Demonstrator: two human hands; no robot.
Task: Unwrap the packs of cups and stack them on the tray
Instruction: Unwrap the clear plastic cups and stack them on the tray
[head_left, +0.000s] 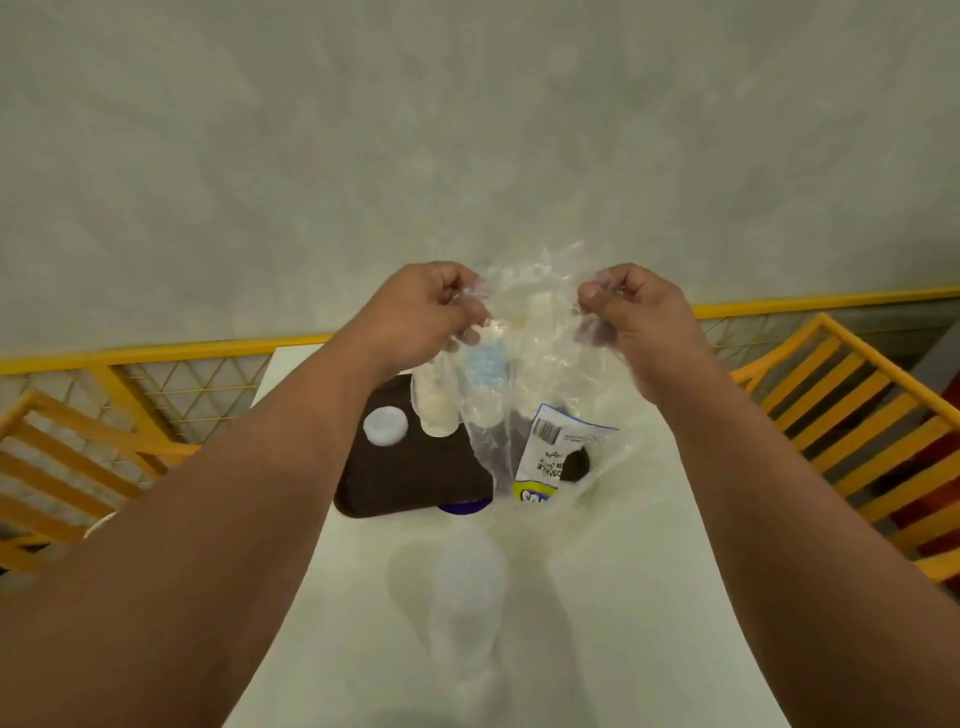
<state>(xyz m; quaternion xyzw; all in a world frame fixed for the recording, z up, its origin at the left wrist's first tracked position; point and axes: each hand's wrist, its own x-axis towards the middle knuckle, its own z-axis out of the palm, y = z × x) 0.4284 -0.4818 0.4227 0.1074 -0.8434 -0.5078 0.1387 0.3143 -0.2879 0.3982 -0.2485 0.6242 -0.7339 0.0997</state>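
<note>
A clear plastic wrapper (540, 332) with a printed white, blue and yellow label (545, 457) is stretched in the air between both hands. My left hand (426, 312) pinches its left edge and my right hand (639, 312) pinches its right edge, above the table. Below them lies a dark brown tray (410, 478). On the tray stands a stack of white cups (436, 400), partly behind the film, and a single white cup (385, 425) sits to its left. A second, clear pack (462, 603) lies on the table nearer to me, blurred.
The white table (597, 597) runs from me to a yellow-framed mesh rail (171, 384) against a grey wall. Yellow slatted chairs stand at the left (57, 467) and right (857, 426). A blue object (464, 505) peeks out at the tray's near edge.
</note>
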